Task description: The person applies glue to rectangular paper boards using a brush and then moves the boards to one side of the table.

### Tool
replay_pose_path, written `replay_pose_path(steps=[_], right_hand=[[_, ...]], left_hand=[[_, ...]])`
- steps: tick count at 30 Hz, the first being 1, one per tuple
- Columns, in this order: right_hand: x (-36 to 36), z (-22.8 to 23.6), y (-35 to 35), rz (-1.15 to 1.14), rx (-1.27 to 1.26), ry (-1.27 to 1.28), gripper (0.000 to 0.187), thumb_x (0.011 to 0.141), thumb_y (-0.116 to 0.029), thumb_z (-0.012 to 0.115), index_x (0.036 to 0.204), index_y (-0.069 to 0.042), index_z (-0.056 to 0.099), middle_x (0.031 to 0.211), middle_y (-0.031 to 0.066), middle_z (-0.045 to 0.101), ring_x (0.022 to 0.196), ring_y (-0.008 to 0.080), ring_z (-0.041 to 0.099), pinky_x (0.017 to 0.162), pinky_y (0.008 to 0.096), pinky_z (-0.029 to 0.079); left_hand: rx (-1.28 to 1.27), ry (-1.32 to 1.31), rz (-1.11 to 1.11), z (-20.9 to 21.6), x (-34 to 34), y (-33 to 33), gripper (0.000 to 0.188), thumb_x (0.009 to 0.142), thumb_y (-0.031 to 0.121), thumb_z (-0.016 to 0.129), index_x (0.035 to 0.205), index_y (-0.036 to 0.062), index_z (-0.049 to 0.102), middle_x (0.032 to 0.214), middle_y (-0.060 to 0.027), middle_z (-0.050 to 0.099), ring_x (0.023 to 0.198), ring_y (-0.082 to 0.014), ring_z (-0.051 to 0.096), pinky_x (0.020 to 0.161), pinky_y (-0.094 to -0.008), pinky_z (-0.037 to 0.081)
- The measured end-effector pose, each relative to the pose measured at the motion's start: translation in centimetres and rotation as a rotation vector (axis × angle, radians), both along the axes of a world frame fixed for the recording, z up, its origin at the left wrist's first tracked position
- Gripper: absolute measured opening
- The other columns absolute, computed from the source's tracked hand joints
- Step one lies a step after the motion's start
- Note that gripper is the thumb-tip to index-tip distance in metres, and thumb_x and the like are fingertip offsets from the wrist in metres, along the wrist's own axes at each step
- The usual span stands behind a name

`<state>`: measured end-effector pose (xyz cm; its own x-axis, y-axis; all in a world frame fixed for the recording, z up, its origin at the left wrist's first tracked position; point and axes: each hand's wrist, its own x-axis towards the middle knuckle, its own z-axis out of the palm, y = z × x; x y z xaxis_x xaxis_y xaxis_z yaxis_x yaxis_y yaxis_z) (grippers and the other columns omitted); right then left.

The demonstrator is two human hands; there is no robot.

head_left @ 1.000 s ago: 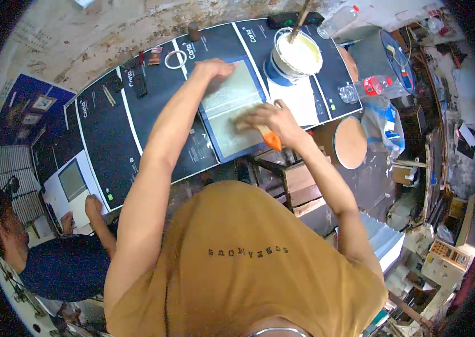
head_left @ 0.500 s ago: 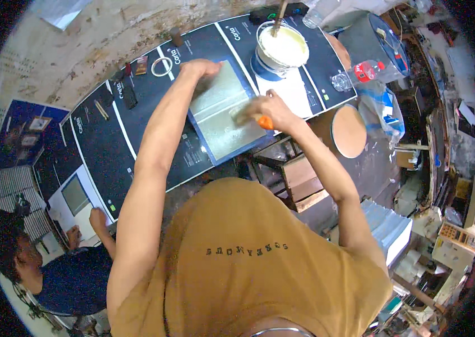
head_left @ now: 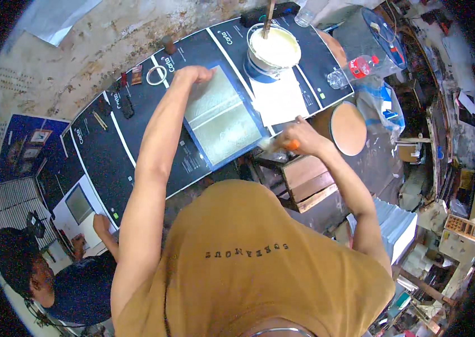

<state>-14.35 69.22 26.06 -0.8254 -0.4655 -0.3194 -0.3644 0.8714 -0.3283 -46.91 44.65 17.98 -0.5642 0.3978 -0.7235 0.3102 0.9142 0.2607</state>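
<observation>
A blue-edged book cover (head_left: 215, 163), its boards and spine strip coated with something wet and shiny, lies flat on the table. At its far left corner my left hand (head_left: 194, 74) rests with fingers extended over the edge; the fingertips are partly hidden. My right hand (head_left: 304, 136) is closed around a brush with an orange handle (head_left: 291, 145). Motion blurs the pale bristles, which are just off the cover's near right corner. Beyond the cover stands a bucket (head_left: 274, 51) of cream-coloured paste with a stick upright in it.
White paper (head_left: 280, 104) lies by the bucket. A tape roll (head_left: 156, 75) and small tools sit on the black table covering (head_left: 153, 121). A plastic bottle (head_left: 361, 66) lies at right, beyond a round stool (head_left: 348, 129). At lower left a co-worker (head_left: 74, 281) handles another panel (head_left: 79, 204).
My right hand and the brush have moved right and toward me, from over the cover to beyond its near right corner. The left hand stays at the far left corner.
</observation>
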Motion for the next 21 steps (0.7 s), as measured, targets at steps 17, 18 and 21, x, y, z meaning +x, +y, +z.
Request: replay_pose_path(steps=[17, 18, 21], right_hand=[[-0.1, -7.3, -12.7, -0.981, -0.654, 0.292, 0.041, 0.083, -0.04, 0.074, 0.078, 0.0, 0.065, 0.068, 0.0185, 0.067, 0.065, 0.0288, 0.07, 0.06, 0.0421, 0.053], [0.4, -7.1, -11.0, -1.087, -0.644, 0.212, 0.044, 0.083, -0.043, 0.073, 0.079, 0.0, 0.065, 0.068, 0.0195, 0.067, 0.064, 0.0313, 0.07, 0.059, 0.0435, 0.053], [3.4, -7.9, -1.1, -1.117, -0.38, 0.552, 0.051, 0.087, -0.05, 0.066, 0.067, -0.004, 0.067, 0.057, 0.0143, 0.063, 0.06, 0.0295, 0.071, 0.057, 0.0414, 0.054]], left_hand=[[0.223, 0.44, 0.114, 1.6, 28.2, -9.0, 0.06, 0.077, 0.034, 0.077, 0.124, 0.0039, 0.055, 0.123, -0.0143, 0.052, 0.12, -0.0345, 0.051, 0.094, -0.0604, 0.041], [0.23, 0.44, 0.111, 1.4, 28.5, -9.2, 0.061, 0.077, 0.033, 0.077, 0.125, 0.0026, 0.055, 0.124, -0.0144, 0.052, 0.119, -0.0341, 0.05, 0.094, -0.0609, 0.041], [0.245, 0.439, 0.114, 1.1, 28.8, -9.5, 0.062, 0.078, 0.032, 0.077, 0.126, 0.0003, 0.054, 0.125, -0.0147, 0.051, 0.119, -0.0334, 0.05, 0.092, -0.0612, 0.04]])
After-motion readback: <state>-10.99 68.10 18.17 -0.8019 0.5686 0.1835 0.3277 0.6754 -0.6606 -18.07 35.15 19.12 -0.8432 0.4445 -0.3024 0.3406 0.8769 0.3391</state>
